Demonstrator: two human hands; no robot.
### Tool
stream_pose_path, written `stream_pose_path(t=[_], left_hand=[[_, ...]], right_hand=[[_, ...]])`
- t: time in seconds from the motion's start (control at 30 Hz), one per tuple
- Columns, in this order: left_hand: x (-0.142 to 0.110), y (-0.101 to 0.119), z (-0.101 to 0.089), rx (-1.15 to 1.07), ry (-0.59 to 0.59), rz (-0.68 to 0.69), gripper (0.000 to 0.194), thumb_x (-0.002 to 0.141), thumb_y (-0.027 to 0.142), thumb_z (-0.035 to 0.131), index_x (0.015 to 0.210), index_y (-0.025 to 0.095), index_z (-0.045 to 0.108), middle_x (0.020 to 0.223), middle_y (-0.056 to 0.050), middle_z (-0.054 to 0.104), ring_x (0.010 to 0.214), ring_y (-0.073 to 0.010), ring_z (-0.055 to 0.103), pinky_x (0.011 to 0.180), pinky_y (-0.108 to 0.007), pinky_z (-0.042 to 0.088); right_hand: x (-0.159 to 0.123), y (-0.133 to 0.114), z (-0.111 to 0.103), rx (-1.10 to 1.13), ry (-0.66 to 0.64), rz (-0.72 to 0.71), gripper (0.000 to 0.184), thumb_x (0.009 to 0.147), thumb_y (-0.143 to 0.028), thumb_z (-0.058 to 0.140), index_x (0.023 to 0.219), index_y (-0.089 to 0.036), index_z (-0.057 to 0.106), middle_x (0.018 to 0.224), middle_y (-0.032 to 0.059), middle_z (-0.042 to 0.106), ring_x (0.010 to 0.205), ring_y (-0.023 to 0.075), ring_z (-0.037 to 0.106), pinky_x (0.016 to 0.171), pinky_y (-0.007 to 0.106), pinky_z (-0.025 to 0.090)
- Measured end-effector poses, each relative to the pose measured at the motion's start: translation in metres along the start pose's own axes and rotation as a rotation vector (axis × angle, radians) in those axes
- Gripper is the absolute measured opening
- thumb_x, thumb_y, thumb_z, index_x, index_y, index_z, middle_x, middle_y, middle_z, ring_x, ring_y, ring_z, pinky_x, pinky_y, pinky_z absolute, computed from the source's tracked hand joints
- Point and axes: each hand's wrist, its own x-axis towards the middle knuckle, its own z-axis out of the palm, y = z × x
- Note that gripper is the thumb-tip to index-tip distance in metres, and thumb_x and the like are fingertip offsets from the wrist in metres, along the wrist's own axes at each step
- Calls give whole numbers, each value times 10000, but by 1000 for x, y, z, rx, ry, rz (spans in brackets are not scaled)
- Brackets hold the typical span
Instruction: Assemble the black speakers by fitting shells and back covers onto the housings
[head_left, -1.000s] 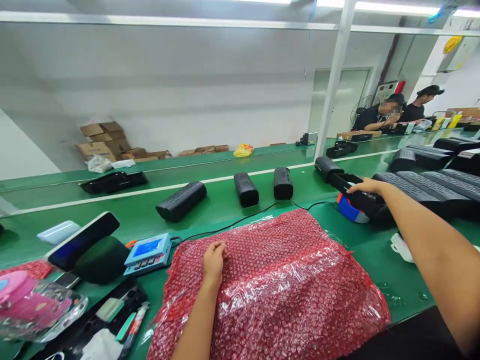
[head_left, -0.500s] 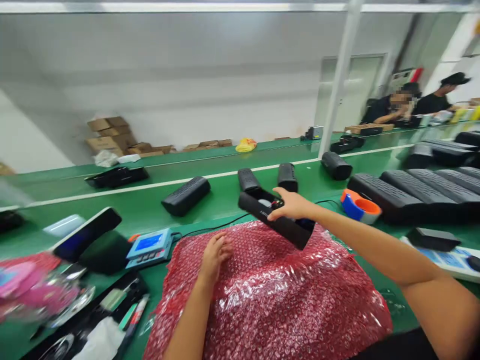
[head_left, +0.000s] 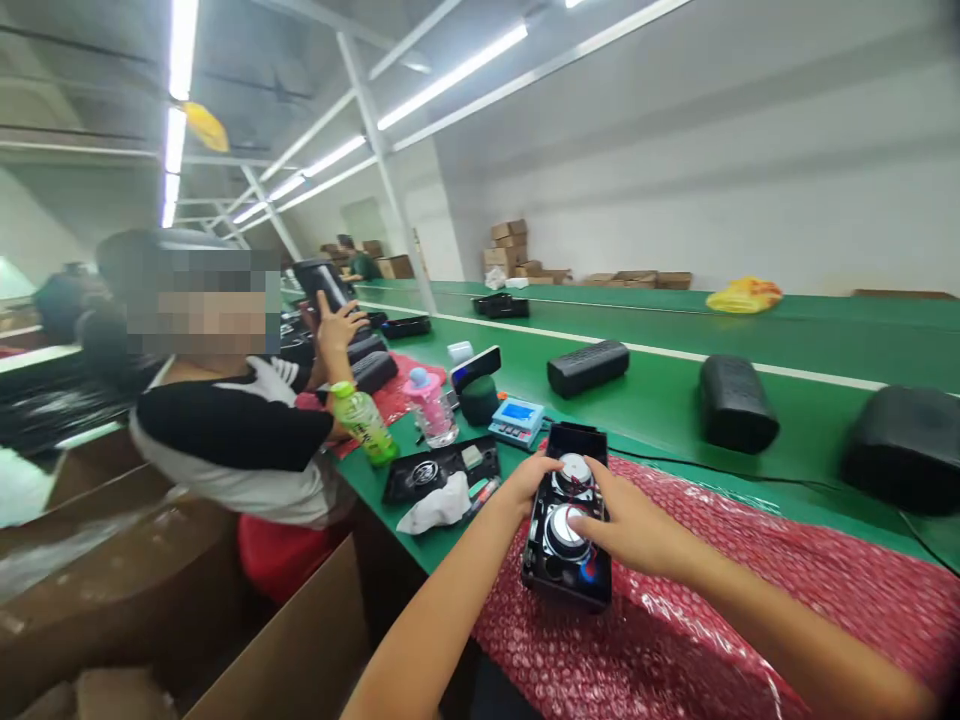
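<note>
Left hand (head_left: 530, 482) and right hand (head_left: 634, 527) hold, grip narrow, an open black speaker casing (head_left: 566, 590) showing two round drivers (head_left: 565, 532)

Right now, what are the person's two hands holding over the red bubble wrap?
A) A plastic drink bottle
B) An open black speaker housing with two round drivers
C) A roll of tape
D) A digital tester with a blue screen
B: the left hand and right hand are on the open black speaker housing, its two round drivers facing up.
</note>
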Motion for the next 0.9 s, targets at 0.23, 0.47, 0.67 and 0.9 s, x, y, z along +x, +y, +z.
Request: stream_pose_path(t=[0.23,0.47,0.67,0.9], left_hand=[[16,-20,2,157,78,139,343,593,114,683,936,110,702,880,-83,700,786,-199,647,811,-337,509],[-76,-30,-99,423,480,310,319,832,336,549,1084,164,641,1096,-85,658,1031,-205,603,950,-317,457],[-206,-147,-197,684,1018,-134,363,817,257,434,1079,76,611,1248,-245,540,1268,-401,403,1059,-596,231],[-248,-220,-175,1057,672,-475,505,919,403,288,1084,94,652,1089,-202,650,1048,-330,597,919,-435,399]], right_hand=[[-21,43,32,-95,-29,-48,799,816,-533,448,1463,-113,242,1389,187,426,1293,325,401,1086,507,319],[-30,12,58,-480,595,-980,369,848,-309,555,1194,-182,534,1242,157,538,1172,310,507,927,458,465],[-34,-25,174,-241,405,-1535,104,890,-281,533,951,-206,571,928,40,668,951,208,590,858,362,473],[-16,-27,205,-629,-490,-1300,327,776,-426,668,920,-136,625,883,112,647,846,262,598,834,430,466]])
